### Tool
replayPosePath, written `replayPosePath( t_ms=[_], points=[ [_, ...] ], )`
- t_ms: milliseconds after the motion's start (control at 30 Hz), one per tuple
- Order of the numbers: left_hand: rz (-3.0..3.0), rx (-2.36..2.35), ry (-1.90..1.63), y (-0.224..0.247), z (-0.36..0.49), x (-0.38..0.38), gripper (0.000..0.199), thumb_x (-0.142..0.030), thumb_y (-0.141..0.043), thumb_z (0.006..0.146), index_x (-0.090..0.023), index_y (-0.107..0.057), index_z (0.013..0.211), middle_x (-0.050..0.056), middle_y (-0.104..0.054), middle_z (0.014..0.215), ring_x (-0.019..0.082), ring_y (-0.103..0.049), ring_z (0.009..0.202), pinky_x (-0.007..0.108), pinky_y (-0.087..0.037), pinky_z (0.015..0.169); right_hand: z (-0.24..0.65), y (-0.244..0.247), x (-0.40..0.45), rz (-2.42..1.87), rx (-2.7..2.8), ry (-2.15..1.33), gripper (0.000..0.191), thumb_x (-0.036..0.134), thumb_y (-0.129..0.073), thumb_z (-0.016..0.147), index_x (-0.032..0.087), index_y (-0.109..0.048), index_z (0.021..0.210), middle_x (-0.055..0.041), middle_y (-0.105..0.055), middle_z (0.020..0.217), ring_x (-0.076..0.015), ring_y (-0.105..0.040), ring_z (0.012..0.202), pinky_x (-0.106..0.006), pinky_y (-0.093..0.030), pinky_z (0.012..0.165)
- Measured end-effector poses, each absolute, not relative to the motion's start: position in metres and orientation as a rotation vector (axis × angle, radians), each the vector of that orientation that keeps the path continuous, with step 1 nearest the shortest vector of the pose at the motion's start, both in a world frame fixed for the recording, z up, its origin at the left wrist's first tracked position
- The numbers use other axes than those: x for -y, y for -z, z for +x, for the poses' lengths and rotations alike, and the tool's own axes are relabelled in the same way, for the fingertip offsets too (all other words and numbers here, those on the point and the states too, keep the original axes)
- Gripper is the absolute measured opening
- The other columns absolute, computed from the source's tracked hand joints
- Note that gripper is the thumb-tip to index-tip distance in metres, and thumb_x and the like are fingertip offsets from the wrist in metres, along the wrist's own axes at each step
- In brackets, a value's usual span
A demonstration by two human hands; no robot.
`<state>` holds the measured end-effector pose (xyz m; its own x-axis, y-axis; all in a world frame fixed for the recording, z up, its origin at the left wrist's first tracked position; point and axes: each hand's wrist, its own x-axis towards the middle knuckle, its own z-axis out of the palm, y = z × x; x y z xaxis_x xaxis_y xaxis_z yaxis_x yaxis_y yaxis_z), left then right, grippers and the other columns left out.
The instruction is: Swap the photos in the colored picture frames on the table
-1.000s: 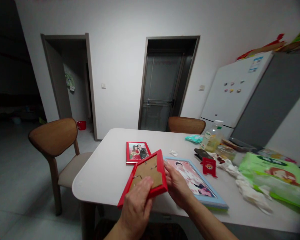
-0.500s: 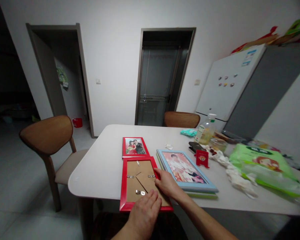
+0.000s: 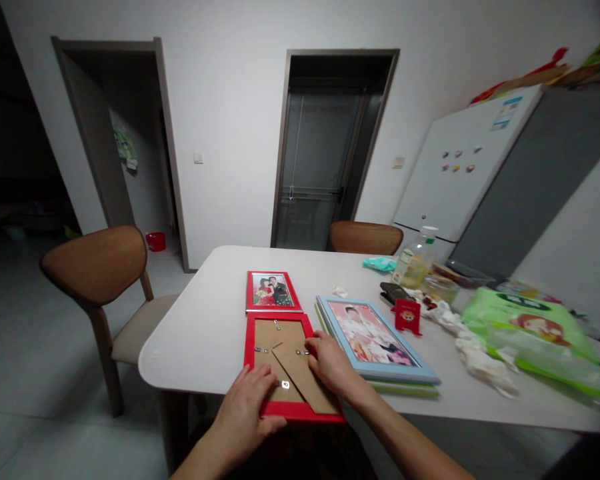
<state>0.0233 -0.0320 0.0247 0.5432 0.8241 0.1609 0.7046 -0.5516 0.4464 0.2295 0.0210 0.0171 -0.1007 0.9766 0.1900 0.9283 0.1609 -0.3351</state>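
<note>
At the near edge of the table (image 3: 200, 327), in the head view, a red photo frame (image 3: 286, 347) lies face down with its brown backing up. One second ago it was tilted up in both hands; now it rests flat. Half a second ago the left hand (image 3: 246, 408) was over the frame's 5 o'clock part; it has shifted to the 7 o'clock corner, fingers spread over the backing, thumb apart along the near rail. The right hand (image 3: 329, 360) stays on the 3 o'clock side, fingers bent at a metal clip (image 3: 299, 352); whether they pinch it I cannot tell. The frame's long axis runs roughly 12 to 6 o'clock, and a diagonal slit in the backing runs 11 to 5. Just beyond, at 12 o'clock, lies a red-framed couple portrait (image 3: 273, 291), face up; at 2 o'clock, a blue-framed portrait (image 3: 375, 337).
</note>
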Motion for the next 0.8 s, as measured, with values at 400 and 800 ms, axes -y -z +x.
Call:
replayPosePath(
  t_ms=[400,800],
  points=[
    [2.324,-1.262,-0.69,-0.005,0.009,0.024,0.057,-0.033,-0.069,0.058,-0.014,-0.051,0.109,0.015,-0.049,0.12,0.027,-0.039,0.115,0.045,-0.029,0.097,0.225,-0.01,-0.024,-1.747,2.012,-0.096,0.022,0.021,-0.042,0.076,0.016,-0.063,0.083,-0.0086,-0.054,0.087,-0.016,-0.049,0.08,-0.024,-0.037,0.073],
    [2.294,-1.294,-0.728,-0.001,0.008,0.024,0.05,-0.034,-0.07,0.055,-0.015,-0.055,0.099,0.013,-0.048,0.121,0.026,-0.037,0.117,0.043,-0.032,0.097,0.184,-0.027,0.009,-1.434,2.264,-0.348,0.018,0.026,-0.053,0.071,0.022,-0.065,0.084,-0.0045,-0.056,0.1,-0.0185,-0.046,0.092,-0.03,-0.033,0.083]
  ],
)
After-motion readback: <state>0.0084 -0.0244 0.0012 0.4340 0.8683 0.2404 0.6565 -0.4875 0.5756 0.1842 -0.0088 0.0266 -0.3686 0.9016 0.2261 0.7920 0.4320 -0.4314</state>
